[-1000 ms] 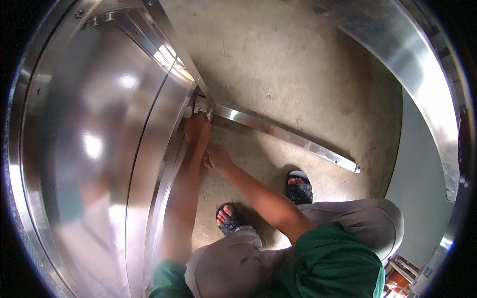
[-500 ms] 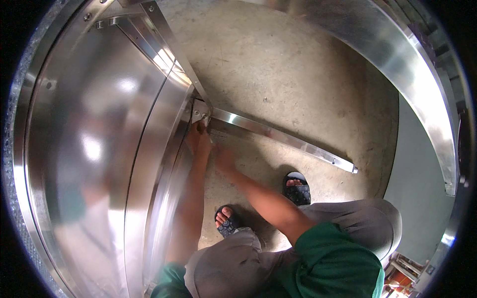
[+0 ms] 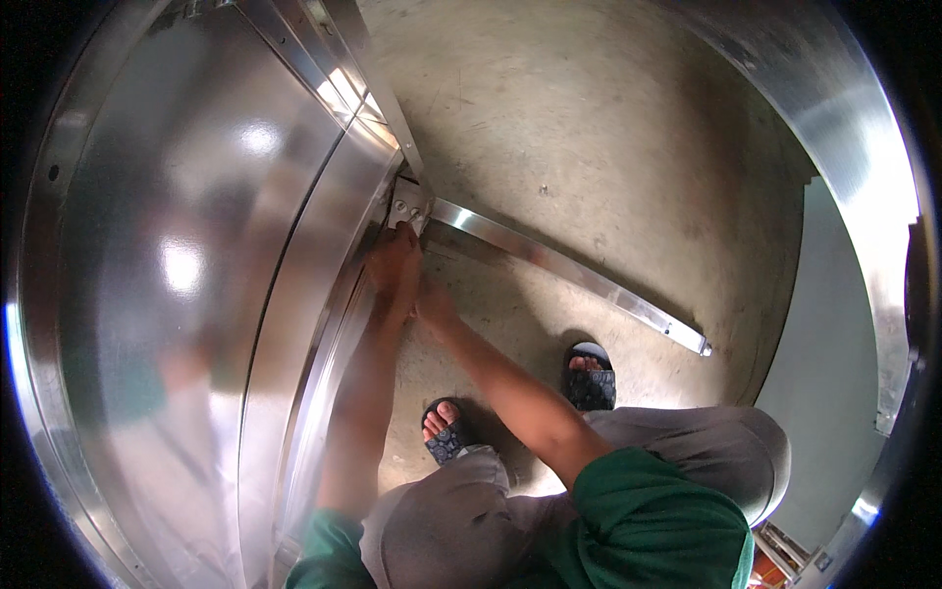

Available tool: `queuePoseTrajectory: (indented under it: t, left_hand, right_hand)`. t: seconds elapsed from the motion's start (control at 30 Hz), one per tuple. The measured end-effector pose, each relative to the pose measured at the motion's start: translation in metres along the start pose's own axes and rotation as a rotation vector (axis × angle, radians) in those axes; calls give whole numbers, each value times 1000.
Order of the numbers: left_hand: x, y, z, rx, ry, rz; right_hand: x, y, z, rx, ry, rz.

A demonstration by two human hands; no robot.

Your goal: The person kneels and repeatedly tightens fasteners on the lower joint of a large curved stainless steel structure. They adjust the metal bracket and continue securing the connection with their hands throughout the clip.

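Note:
My left hand [image 3: 394,257] is closed just below a small metal bracket plate [image 3: 403,201] with bolt heads in it. Its fingertips reach the plate's lower edge, and whatever they pinch is too small to make out. Close beside the left wrist, my right hand [image 3: 433,302] is closed too, its fingers curled and partly hidden; what it holds cannot be made out. From the bracket a square steel leg [image 3: 569,273] runs off to the right, ending in a small threaded foot [image 3: 706,348]. A flat steel bar [image 3: 388,108] slants up and away from the same corner.
A large shiny steel panel [image 3: 182,265] stands along my left side. Concrete floor [image 3: 608,157] spreads beyond the leg. A curved-looking steel edge [image 3: 868,187] and a grey panel [image 3: 814,393] bound the right. My sandalled feet [image 3: 591,378] are below the leg.
The view has shifted slightly, so the frame appears a little lower and further right. My left hand has drawn slightly back from the bolts; my right hand stays close beside it.

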State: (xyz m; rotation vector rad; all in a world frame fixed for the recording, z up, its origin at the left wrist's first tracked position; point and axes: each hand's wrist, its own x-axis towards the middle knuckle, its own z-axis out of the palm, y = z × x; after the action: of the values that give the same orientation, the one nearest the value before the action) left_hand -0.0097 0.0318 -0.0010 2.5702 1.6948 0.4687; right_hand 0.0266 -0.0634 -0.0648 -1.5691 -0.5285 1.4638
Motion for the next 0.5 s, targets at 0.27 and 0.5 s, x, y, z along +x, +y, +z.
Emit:
queuePoseTrajectory:
  t: [0.27,0.5]
  left_hand:
    - [1,6,-1,-52,-45,-68]
    - [10,9,11,-232,-19,-123]
  right_hand:
    - [-1,-17,-8,15,-49,71]
    - [-32,-91,-80,-569,200,-188]
